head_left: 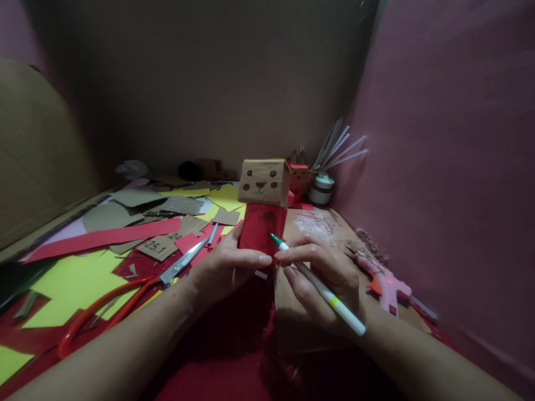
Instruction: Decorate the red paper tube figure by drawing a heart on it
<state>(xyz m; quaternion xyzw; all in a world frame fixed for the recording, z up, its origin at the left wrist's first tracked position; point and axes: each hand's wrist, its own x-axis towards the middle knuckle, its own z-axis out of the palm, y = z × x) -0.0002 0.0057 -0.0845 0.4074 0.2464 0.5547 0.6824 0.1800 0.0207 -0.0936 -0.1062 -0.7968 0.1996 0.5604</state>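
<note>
My left hand (228, 262) is closed around the lower part of a paper figure, its thumb lying across the front. The figure has a box-shaped brown cardboard head (261, 182) with a drawn animal face, and a red body (254, 223) with a dark heart outline on it. A white marker pen (324, 289) with a green tip is pinched in my right hand (321, 267). Its tip is close to the right side of the heart; whether it touches the paper I cannot tell.
Red-handled scissors (161, 277) lie at left among yellow paper (79, 281), a red strip (108, 238) and cardboard scraps (156, 247). At right rests a pink glue gun (387, 281). Behind stand a second red figure (298, 181), a white jar (321, 188) and glue sticks (345, 147).
</note>
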